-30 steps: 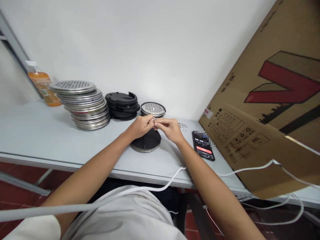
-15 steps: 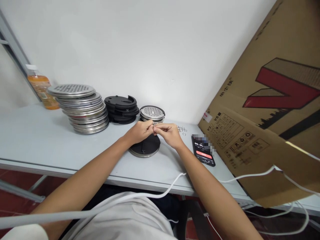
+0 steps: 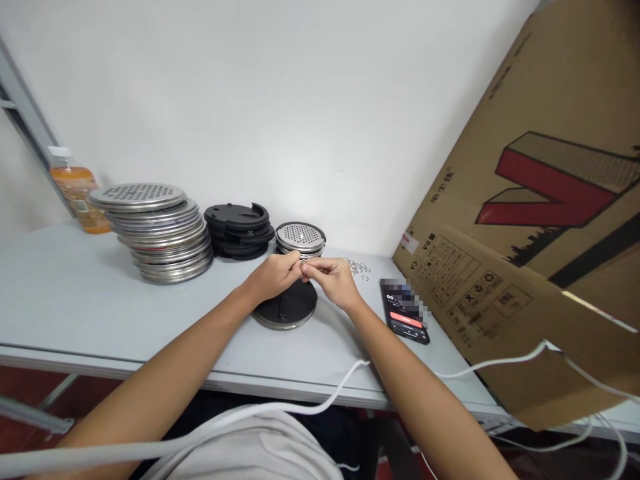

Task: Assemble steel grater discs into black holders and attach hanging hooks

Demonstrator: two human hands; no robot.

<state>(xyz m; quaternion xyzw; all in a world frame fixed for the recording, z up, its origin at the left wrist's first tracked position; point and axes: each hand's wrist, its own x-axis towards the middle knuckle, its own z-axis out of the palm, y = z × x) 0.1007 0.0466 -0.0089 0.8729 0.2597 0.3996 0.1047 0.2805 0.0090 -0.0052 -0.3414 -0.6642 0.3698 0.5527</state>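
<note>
My left hand (image 3: 280, 272) and my right hand (image 3: 334, 279) meet fingertip to fingertip, both pinched closed on a small shiny metal clip (image 3: 304, 258); fingers partly hide it. Beneath them, flat on the table, lies a round black disc (image 3: 287, 308) with a silvery rim. Just behind the hands stands a short stack of perforated metal discs with black edging (image 3: 301, 236). To the right of that stack, several small curved metal clips (image 3: 358, 268) are scattered on the tabletop.
On the grey table (image 3: 165, 320) stand a tall stack of silvery discs (image 3: 163, 243), a stack of black round covers (image 3: 237, 230) and an orange drink bottle (image 3: 77, 193). A phone (image 3: 405, 320) lies right, before a large cardboard box (image 3: 500, 253). A white cable (image 3: 280, 408) crosses in front.
The whole view has shifted slightly, so everything sits a little lower in the picture. My hands stay pinched together over the black disc, and more of the metal clip shows between the fingertips.
</note>
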